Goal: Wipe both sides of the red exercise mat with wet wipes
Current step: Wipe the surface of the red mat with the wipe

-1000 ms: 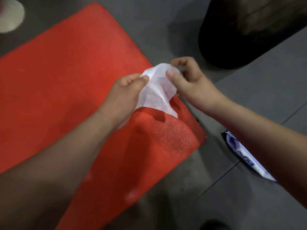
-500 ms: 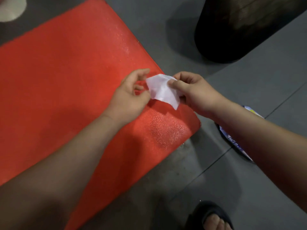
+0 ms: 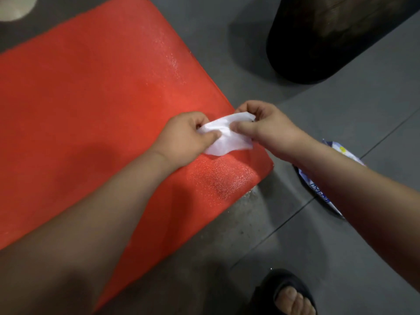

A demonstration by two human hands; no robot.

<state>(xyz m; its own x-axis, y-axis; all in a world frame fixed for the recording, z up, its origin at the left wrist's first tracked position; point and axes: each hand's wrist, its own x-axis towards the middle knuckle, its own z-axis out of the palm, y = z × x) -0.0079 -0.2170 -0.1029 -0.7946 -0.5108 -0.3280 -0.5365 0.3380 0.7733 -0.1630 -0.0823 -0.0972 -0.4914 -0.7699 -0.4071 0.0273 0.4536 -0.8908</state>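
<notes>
A pale round object (image 3: 13, 6) sits on the grey floor (image 3: 341, 258) in the top left corner, cut off by the frame edge. The red exercise mat (image 3: 91, 98) lies flat on the floor and fills the left and middle of the view, with one corner pointing right. Its surface glistens with wet specks near that corner and along its far edge.

Over the mat, close to that corner, the left hand (image 3: 184, 138) pinches the left end of a white wet wipe (image 3: 227, 138) between thumb and curled fingers. The wipe is crumpled and held between the two hands, and its lower flap hangs above the mat. It cannot be told whether the flap touches the mat. The right hand (image 3: 270, 130) grips the wipe's right end, thumb on top and fingers curled behind.

Right of the mat's corner, a blue-and-white pack of wipes (image 3: 318, 194) lies on the floor, partly hidden by the right forearm. A large black rounded object (image 3: 329, 37) stands at top right. At bottom right, a foot in a black sandal (image 3: 288, 296) rests on the floor.
</notes>
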